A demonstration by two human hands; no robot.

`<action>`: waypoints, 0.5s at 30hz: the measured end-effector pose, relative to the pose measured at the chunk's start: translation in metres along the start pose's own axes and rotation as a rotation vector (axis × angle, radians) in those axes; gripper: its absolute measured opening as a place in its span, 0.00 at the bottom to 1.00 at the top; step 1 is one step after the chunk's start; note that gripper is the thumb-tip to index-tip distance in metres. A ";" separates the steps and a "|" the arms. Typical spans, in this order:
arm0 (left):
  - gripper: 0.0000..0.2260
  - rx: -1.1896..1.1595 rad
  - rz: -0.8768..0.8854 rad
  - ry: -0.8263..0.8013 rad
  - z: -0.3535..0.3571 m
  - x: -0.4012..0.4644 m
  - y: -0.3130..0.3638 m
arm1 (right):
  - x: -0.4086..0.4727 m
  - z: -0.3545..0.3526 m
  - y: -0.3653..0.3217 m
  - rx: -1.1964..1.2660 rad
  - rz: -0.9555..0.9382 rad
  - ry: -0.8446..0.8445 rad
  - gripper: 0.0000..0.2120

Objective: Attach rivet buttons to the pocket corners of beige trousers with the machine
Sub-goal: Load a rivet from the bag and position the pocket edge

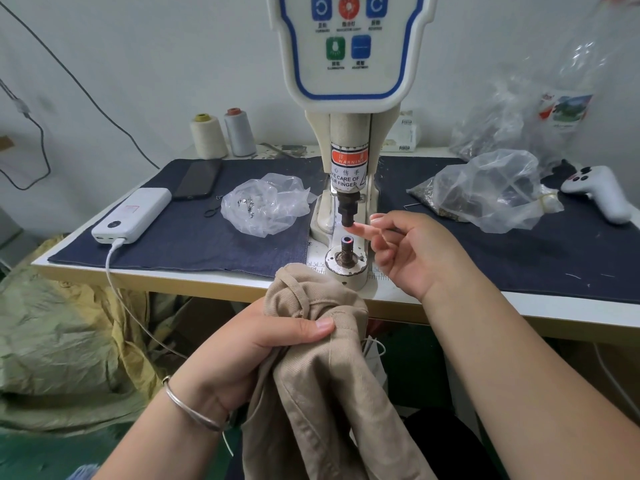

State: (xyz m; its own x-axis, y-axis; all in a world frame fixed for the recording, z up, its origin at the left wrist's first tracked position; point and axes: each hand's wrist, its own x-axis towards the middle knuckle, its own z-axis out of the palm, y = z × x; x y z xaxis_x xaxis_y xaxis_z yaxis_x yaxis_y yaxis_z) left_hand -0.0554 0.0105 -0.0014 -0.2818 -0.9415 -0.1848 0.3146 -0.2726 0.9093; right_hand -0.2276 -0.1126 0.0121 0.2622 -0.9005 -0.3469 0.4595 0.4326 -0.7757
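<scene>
We hold the beige trousers (311, 358) bunched in our left hand (242, 348), thumb pinching the fabric just below the table (207, 285) edge, so a pocket corner stays ready to lift onto the machine (346, 133). Our right hand (412, 251) is loosely open, its forefinger reaching to the tip of the upper punch (347, 209), probably seating a rivet part there, though we cannot see one. The lower die (347, 249) stands bare beneath, with no cloth on it yet. A clear bag of small metal parts (266, 202) lies to the left, a larger bag (491, 192) to the right. The finger sits between punch and die, which looks risky.
</scene>
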 end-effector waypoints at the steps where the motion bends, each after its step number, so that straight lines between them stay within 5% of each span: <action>1: 0.14 0.002 0.001 0.000 0.000 0.000 0.000 | 0.000 0.000 0.000 -0.004 0.001 0.001 0.06; 9: 0.15 -0.016 0.003 0.005 -0.004 0.002 -0.001 | -0.002 -0.003 0.001 -0.056 -0.044 -0.010 0.03; 15: 0.19 0.013 0.068 0.047 -0.015 -0.002 0.005 | -0.023 -0.010 0.016 -0.478 -0.424 0.228 0.06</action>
State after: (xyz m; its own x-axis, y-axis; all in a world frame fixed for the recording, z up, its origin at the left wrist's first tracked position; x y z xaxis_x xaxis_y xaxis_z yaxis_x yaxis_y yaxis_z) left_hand -0.0395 0.0079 -0.0020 -0.2173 -0.9661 -0.1392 0.3199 -0.2052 0.9250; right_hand -0.2347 -0.0856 0.0019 -0.0672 -0.9975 -0.0230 0.0438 0.0201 -0.9988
